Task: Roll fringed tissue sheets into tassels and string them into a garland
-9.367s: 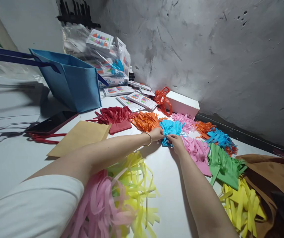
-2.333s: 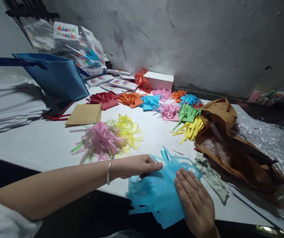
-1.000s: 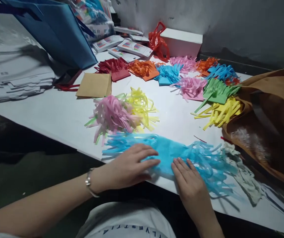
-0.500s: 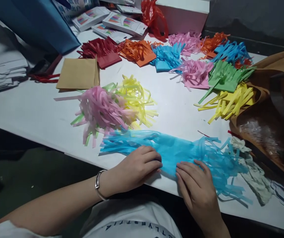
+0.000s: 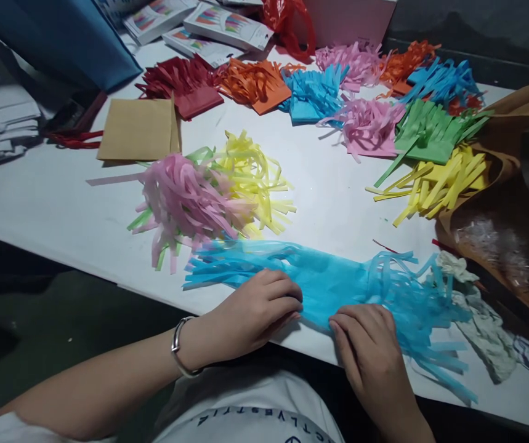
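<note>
A sheet of blue tissue paper [image 5: 333,280], cut into fringe at both ends, lies along the near edge of the table. My left hand [image 5: 257,311] has its fingers curled over the near edge of the uncut middle, its fingertips partly hidden. A short way to the right, my right hand [image 5: 370,344] pinches the same edge between thumb and fingers. Beyond the blue paper's left end sits a loose heap of pink fringe [image 5: 183,191], with yellow fringe [image 5: 255,178] beside it and some green strips underneath.
Folded fringed bundles, among them a red one [image 5: 190,86] and a green one [image 5: 430,132], line the back and right. A brown bag [image 5: 523,184] stands at the right, near crumpled pale cloth or paper [image 5: 486,332]. Brown folded paper [image 5: 137,129] lies at the left.
The fingers of my right hand have drawn closer together on the paper's edge. My left hand stays almost still. The camera view has tilted slightly.
</note>
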{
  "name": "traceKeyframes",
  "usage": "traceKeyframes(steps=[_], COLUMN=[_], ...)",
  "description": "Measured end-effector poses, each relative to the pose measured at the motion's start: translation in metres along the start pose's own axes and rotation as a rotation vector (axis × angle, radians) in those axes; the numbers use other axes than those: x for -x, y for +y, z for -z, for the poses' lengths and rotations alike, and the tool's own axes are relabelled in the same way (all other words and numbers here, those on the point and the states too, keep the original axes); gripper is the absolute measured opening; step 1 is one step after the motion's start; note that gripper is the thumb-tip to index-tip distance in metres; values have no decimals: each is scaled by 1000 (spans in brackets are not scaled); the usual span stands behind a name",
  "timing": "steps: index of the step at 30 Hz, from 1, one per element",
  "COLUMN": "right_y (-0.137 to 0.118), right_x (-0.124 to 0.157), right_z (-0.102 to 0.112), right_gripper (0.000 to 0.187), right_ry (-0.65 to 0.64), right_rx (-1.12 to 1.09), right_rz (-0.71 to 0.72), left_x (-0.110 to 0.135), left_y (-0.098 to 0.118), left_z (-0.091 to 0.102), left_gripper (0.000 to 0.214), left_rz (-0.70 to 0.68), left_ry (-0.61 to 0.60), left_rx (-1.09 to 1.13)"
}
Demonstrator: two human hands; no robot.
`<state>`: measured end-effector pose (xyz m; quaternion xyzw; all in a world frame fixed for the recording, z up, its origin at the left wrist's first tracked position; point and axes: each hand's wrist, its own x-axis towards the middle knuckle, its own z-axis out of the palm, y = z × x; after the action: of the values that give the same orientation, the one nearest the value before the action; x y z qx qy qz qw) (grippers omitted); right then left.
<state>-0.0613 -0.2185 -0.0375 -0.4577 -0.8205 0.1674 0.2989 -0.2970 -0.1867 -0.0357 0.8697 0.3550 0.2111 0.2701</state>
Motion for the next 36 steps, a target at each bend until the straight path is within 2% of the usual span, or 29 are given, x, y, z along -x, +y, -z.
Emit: traceKeyframes(steps=[5, 13, 16, 19, 23, 29, 36], right_y=[-2, -3, -4, -4, -1, -2, -8], right_x=[1, -2, -3, -2, 0, -3, -7], right_z=[0, -1, -3, -7, -5, 6, 4], right_gripper=[7, 15, 16, 11, 21, 14, 16], right_ry=[-13, -51, -23, 8, -23, -50, -40], right_rx=[26, 37, 85, 171, 236, 105, 61], right_rz=[13, 0, -5, 42, 142, 97, 11], left_x=[-1, 0, -1, -3, -5, -8, -13], left_y=[1, 2, 5, 9, 12, 16, 17], left_z=[1, 1, 1, 3, 9, 19, 19], left_gripper=[14, 15, 17, 19, 19, 20, 20], left_rz=[9, 5, 21, 54, 73, 126, 215], left_ry=[-8, -16, -14, -26, -78, -178, -197], left_rx=[3, -22, -38, -47, -14, 0, -57])
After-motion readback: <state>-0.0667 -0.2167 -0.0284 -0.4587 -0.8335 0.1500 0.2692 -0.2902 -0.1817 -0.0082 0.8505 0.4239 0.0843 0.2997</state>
